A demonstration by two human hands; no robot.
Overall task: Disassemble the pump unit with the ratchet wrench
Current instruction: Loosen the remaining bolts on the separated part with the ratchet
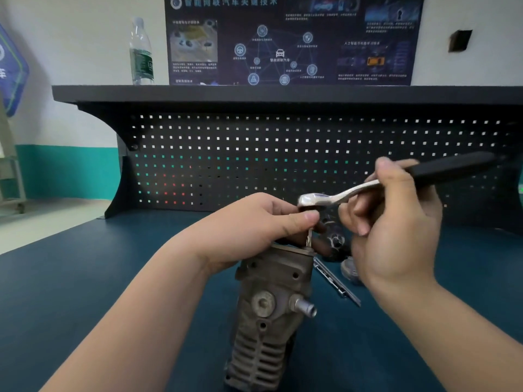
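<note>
Grey cast metal, grimy and ribbed with cooling slots: the pump unit (268, 309) stands upright on the blue tabletop (85, 278), near centre. Head view: our left hand (254, 224) pinches the extension bar (309, 239) just under the ratchet head, fingers curled round it. Our right hand (396, 219) grips the ratchet wrench (353, 190) along its shank. Risk, as we judge it: the socket could slip off the top bolt if the bar tilts, or the unclamped unit could tip under torque.
</note>
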